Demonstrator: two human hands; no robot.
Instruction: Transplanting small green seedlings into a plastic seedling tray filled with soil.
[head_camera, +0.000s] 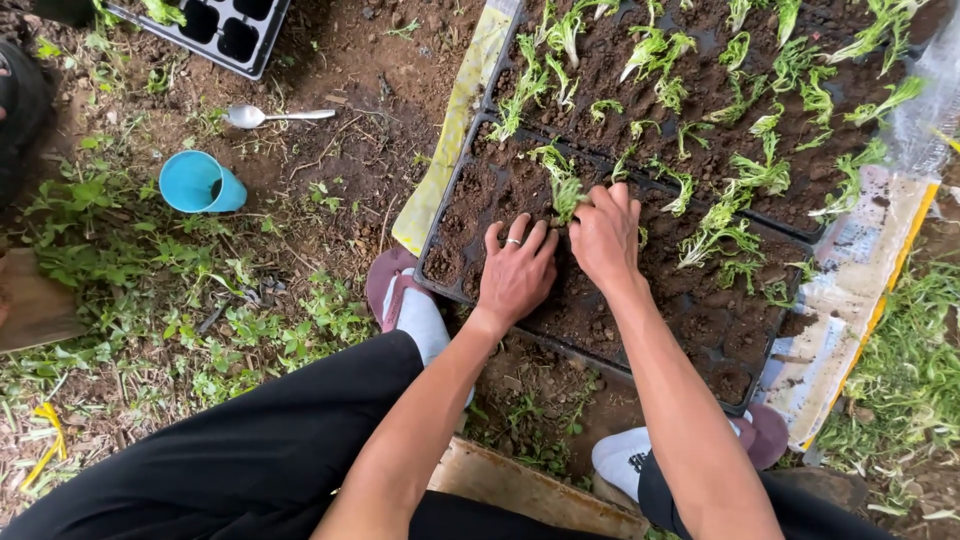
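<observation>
Seedling (566, 192) between hands, blue cup (200, 183) well apart

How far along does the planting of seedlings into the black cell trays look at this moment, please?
The far tray already looks done, its soil full of green seedlings. In the near tray, the right part holds seedlings too. The left hand and right hand press the soil around one seedling in the middle. The cells at the near tray's left and near edge are still bare soil.
</observation>
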